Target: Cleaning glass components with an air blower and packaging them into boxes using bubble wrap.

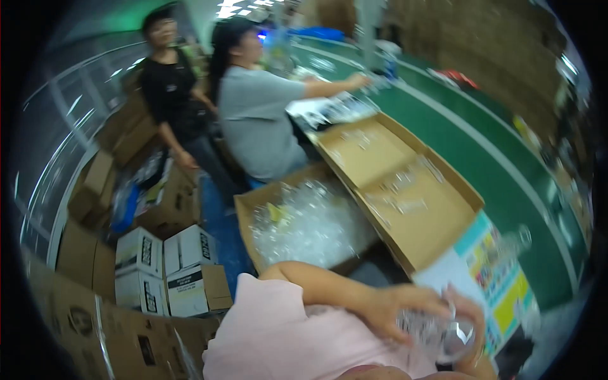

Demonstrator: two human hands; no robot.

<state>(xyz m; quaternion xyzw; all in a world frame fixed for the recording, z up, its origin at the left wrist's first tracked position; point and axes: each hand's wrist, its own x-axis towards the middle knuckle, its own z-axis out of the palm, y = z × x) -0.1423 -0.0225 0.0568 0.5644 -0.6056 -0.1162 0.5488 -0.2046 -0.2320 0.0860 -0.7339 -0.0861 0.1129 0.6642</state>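
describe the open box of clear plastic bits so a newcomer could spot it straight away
Start at the long green conveyor belt, then the shallow cardboard tray along its near edge. The open box sits left of that tray, below the seated person in grey. Unlike the closed white cartons on the floor, it is brimming with clear plastic pieces.

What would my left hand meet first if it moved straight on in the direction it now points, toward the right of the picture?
The left hand already touches a clear plastic piece that both hands seem to hold. Directly beyond it lies the right hand, so it would probably meet that first, then the colourful printed sheet. The blur leaves depth uncertain.
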